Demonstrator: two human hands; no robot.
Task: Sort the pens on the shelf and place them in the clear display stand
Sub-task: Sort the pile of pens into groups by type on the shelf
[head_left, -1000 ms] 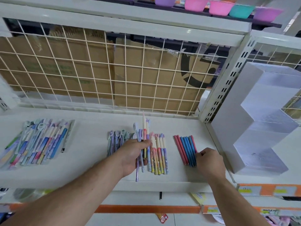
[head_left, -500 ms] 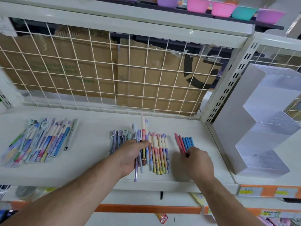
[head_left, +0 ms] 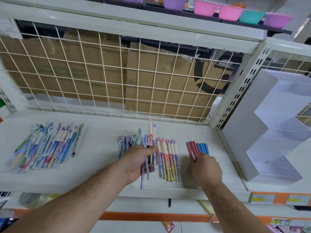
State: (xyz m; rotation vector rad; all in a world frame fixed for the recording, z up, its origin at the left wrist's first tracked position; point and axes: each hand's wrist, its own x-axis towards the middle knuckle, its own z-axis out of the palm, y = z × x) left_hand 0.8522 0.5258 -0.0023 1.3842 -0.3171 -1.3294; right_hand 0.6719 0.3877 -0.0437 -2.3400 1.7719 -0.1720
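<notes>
The white metal shelf point(head_left: 101, 148) carries four groups of pens. The left hand point(head_left: 138, 162), near the middle of the front edge, has its fingers and thumb curled round a loose bundle of pastel pens point(head_left: 152, 137), which it holds clear of the surface; their tips point toward the back edge and one lilac barrel overhangs the front edge. The right hand point(head_left: 206, 169) lies toward the front right corner with curled fingers over the near ends of a flat row of red and blue pens point(head_left: 197, 147); whether it grips them or only presses on them cannot be told. Between the two hands a row of pink-to-purple gradient pens point(head_left: 169, 158) lies flat, perpendicular to the front edge. A small group of lilac and teal capped pens point(head_left: 125, 140) lies just behind the left hand. A larger mixed pile of pens point(head_left: 45, 145) lies toward the left edge. The stepped clear display stand point(head_left: 249, 132) stands upright at the right edge, apart from both hands, with no pens visible in it. A cream wire grid point(head_left: 117, 78) closes the back edge, with brown cardboard point(head_left: 159, 84) behind it.
</notes>
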